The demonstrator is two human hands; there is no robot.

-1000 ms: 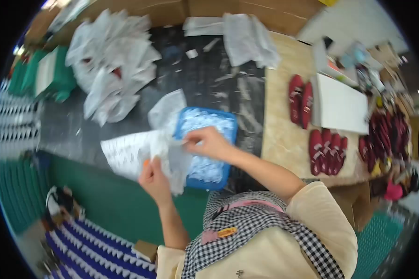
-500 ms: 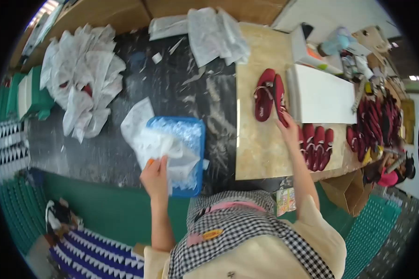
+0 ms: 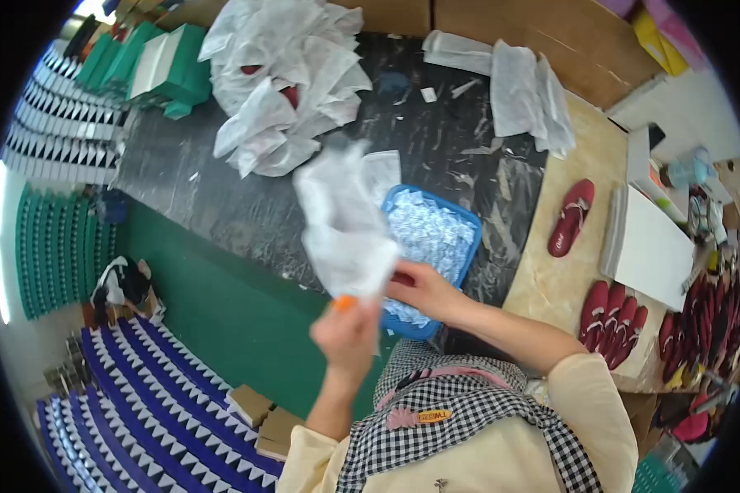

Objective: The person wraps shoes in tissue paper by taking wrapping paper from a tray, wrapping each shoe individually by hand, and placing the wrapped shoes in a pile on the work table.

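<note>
My left hand (image 3: 345,333), with something orange at its fingers, is closed on a white, see-through bag (image 3: 341,226) that stands up from it, blurred by motion. My right hand (image 3: 426,289) grips a dark red shoe (image 3: 403,279) at the bag's lower right edge; most of the shoe is hidden by fingers and bag. Beneath and beyond the right hand, a blue tray (image 3: 471,246) holds many small pale packets (image 3: 427,230). Another white bag (image 3: 384,171) lies at the tray's far left corner. A matching red shoe (image 3: 571,218) lies on the tan board to the right.
A heap of white bags (image 3: 284,90), red showing inside, covers the table's far left. More flat bags (image 3: 522,94) lie at the back. Several red shoes (image 3: 612,324) stand beside a white box (image 3: 649,242). Green boxes (image 3: 168,70) sit at the left end.
My right hand has taken one shoe of the pair off the tan board and brought it left to the bag. My left hand has lifted the bag off the tray. The view has turned left.
</note>
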